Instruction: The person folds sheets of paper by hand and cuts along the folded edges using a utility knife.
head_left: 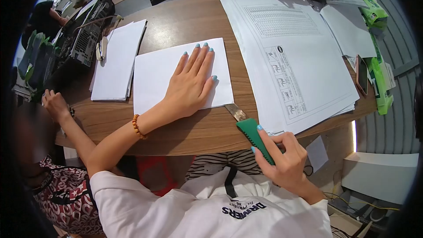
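Note:
My left hand (187, 86) lies flat on a white sheet of paper (150, 72), fingers stretched toward the far edge and the thumb a little apart. In my right hand (284, 158) is a knife (255, 139) with a green handle, my fingers closed round its rear part near the table's front edge. Its short metal blade, stained brown near the handle, points away from me. The blade's tip is right at the near right corner of the white sheet.
Left of the sheet is a stack of white paper (115, 66) with a stapler-like tool (102, 49) on it. Large printed sheets (304, 66) cover the right side, beside a phone (361, 76) and green packaging (380, 68). Another person's hand (56, 105) rests at the table's left edge.

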Motion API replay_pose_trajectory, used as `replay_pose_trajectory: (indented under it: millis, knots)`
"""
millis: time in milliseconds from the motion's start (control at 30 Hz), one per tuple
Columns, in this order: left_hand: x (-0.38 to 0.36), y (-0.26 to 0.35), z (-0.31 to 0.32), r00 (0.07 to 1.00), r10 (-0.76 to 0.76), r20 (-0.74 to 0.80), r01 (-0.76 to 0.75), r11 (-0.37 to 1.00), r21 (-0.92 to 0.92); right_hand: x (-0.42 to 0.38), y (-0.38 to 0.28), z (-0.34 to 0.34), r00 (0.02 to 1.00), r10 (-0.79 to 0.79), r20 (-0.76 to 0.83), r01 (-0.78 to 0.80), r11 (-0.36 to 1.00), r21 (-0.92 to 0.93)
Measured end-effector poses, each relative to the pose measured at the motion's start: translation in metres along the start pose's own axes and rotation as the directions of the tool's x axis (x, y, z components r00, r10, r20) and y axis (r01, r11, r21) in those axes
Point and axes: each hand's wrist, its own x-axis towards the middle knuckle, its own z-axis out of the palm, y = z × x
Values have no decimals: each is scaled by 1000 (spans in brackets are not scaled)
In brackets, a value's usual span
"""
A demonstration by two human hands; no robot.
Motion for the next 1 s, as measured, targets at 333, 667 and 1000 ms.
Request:
replay_pose_trajectory:
  millis: [333,667,1000]
  knots:
    - [1,1,-3,997,-11,74,10,1000,4,16,8,-9,998,-26,62,29,998,-48]
    - [0,1,-3,997,-24,74,24,1000,7,52,13,-21,988,-44,151,56,995,-80]
    - [0,0,1,1000,12,-6,-12,1000,-8,48,31,-2,994,-88,72,95,991,-98]
